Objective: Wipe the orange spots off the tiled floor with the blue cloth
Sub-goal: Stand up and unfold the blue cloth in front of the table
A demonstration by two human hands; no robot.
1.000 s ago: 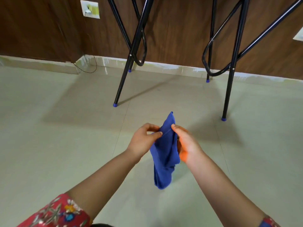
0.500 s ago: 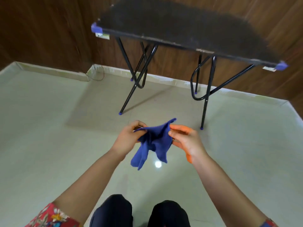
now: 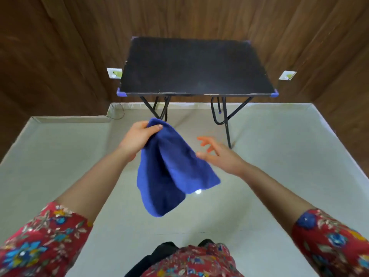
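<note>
The blue cloth (image 3: 169, 172) hangs in the air above the pale tiled floor (image 3: 279, 176), held by one top corner. My left hand (image 3: 137, 136) grips that corner with thumb and fingers curled round it. My right hand (image 3: 217, 154) is just right of the cloth, apart from it, with fingers spread; its fingertips are stained orange. A faint orange smear (image 3: 214, 134) shows on the floor beyond my right hand, near the table's front right leg.
A black folding table (image 3: 195, 66) on thin black legs stands ahead against the wood-panelled wall (image 3: 60, 47). White wall sockets (image 3: 114, 72) flank it, and a thin cable trails at the left skirting. A light reflection glints on the floor under the cloth.
My right hand has let go of the cloth and opened to its right. The cloth now hangs from my left hand alone. The view has risen, showing the whole tabletop.
</note>
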